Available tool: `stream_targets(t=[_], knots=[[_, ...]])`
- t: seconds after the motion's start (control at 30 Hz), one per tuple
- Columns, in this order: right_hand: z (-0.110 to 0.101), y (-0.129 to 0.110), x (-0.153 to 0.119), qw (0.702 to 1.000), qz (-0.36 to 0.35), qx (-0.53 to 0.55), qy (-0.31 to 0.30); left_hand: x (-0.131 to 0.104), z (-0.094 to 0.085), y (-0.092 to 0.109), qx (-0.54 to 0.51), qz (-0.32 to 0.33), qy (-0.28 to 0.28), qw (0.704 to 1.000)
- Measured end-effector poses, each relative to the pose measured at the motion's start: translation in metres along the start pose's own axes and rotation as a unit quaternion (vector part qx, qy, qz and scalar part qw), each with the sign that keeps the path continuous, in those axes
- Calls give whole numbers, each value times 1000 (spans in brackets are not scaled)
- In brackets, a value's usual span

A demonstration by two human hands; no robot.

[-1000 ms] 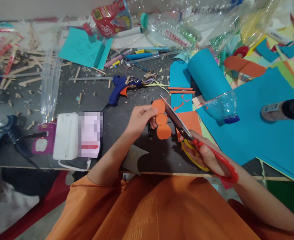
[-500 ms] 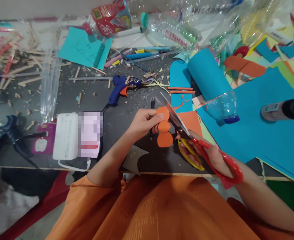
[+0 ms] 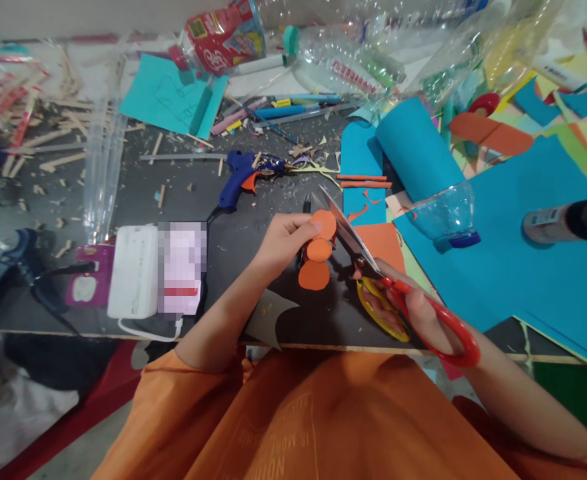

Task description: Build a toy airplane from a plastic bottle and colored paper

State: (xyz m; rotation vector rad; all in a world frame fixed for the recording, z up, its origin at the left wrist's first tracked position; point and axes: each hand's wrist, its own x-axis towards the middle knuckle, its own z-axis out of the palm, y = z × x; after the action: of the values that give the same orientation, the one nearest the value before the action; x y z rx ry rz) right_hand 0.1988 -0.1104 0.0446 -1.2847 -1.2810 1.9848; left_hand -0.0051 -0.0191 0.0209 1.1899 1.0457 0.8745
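Between thumb and fingers, my left hand (image 3: 286,243) pinches the top of an orange paper cutout (image 3: 314,275) made of three rounded lobes in a row. My right hand (image 3: 416,303) is closed around scissors (image 3: 430,317) with one red and one yellow handle. Their blades (image 3: 346,223) are parted and point up and left, just right of the cutout's top lobe. A piece of orange paper (image 3: 386,245) lies behind the scissors, and a black pen (image 3: 306,203) is partly hidden behind my left hand.
A blue glue gun (image 3: 246,173) lies beyond my left hand. A blue-wrapped bottle (image 3: 418,147) rests on its side at the right, near a black-capped bottle (image 3: 568,219). A white power bank (image 3: 133,272) is at the left. Plastic bottles (image 3: 343,63) line the back.
The orange cutout has tilted, its lower lobe swinging left toward me. My left hand has shifted slightly left and up. The scissors stay almost in place with parted blades.
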Motion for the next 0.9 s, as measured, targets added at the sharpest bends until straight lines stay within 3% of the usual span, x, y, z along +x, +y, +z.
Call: stream_targets(t=[0.13, 0.47, 0.57, 0.63, 0.73, 0.9], knots=[[-1, 1, 0, 999, -8, 49, -15, 1, 0, 2, -9, -4, -6, 1000], [-3, -10, -4, 1000, -14, 17, -1, 2, -2, 7, 25, 1, -10, 1000], [-5, -11, -4, 999, -27, -27, 30, 2, -2, 6, 6, 1, -13, 1000], [-10, -15, -5, 993, -31, -105, 55, 4, -2, 3, -7, -3, 16, 1000], [-19, -25, -9, 957, -22, -267, 110, 7, -4, -2, -30, 4, 98, 995], [-33, -23, -9, 852, -17, -474, 224, 12, -6, -2, -75, 32, 167, 983]])
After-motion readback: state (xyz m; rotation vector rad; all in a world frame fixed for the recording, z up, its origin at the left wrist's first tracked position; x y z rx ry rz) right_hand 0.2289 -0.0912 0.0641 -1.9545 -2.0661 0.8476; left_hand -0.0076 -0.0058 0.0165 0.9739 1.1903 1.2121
